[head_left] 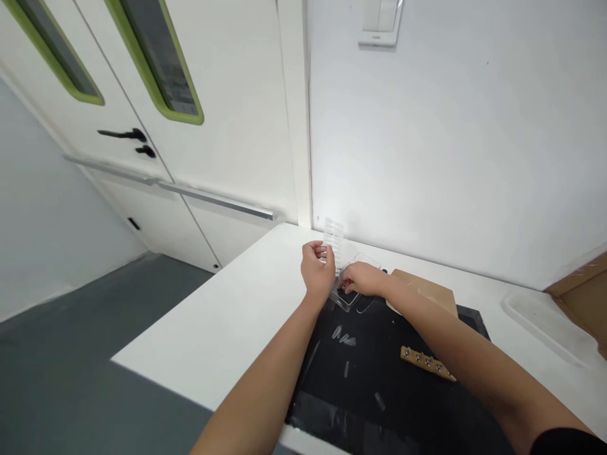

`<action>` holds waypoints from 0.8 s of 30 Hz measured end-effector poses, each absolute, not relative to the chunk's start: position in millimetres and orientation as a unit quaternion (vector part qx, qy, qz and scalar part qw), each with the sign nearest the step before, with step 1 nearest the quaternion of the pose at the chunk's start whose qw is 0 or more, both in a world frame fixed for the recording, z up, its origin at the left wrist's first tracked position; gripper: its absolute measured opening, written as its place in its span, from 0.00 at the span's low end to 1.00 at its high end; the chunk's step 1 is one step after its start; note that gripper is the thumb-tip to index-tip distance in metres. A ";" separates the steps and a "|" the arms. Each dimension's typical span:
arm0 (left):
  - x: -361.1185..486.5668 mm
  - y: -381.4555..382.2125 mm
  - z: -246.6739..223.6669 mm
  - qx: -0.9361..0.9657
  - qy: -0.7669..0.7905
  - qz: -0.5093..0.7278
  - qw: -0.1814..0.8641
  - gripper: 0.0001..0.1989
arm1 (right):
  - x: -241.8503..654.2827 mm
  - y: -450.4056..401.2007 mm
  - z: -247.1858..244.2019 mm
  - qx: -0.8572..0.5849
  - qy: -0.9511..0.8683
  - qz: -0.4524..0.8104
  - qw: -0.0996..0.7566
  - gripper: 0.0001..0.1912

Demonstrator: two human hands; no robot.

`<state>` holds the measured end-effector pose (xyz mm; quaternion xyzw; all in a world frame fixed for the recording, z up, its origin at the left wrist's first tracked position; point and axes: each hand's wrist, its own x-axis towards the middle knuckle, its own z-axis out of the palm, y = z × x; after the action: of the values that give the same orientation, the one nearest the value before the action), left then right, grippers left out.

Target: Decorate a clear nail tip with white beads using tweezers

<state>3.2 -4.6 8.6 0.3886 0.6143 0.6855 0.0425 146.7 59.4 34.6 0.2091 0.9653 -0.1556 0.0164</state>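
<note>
My left hand point(318, 268) is closed, its curled fingers on a translucent sheet point(334, 230) with rows of pale tabs, held upright near the wall. Beside it, my right hand point(361, 278) reaches down into a clear plastic box point(348, 301), fingers bent together; whatever they pinch is hidden. The box's clear lid point(367, 259) shows behind that hand. Several clear slivers that look like false nail tips point(348, 340) lie scattered on the black mat point(351, 398). Under my right forearm is a wooden strip point(425, 363) with several metal studs.
A brown cardboard piece point(422, 287) lies at the mat's back edge, partly under my right arm. To the right are a clear plastic tray point(545, 322) and a cardboard box point(583, 297). The white table point(227, 335) meets the wall behind; double doors point(227, 95) stand at left.
</note>
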 end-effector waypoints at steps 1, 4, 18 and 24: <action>3.2 -4.6 8.3 0.389 0.614 0.685 0.043 0.12 | 145.3 60.8 34.3 0.207 0.966 -0.156 0.021 0.13; 3.1 -5.2 8.3 0.391 0.615 0.684 0.043 0.12 | 143.1 63.4 34.4 0.213 0.964 -0.156 0.024 0.14; 2.9 -5.6 8.2 0.398 0.630 0.666 0.039 0.12 | 143.6 67.2 32.8 0.243 0.946 -0.215 0.017 0.09; 5.4 -6.8 9.2 0.437 0.635 0.636 0.045 0.14 | 161.5 57.0 46.2 0.241 0.940 -0.236 -0.052 0.03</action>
<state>5.4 -6.8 9.2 0.4366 0.6348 0.6359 0.0449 161.5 57.0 46.2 0.2410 0.9400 -0.2358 -0.0520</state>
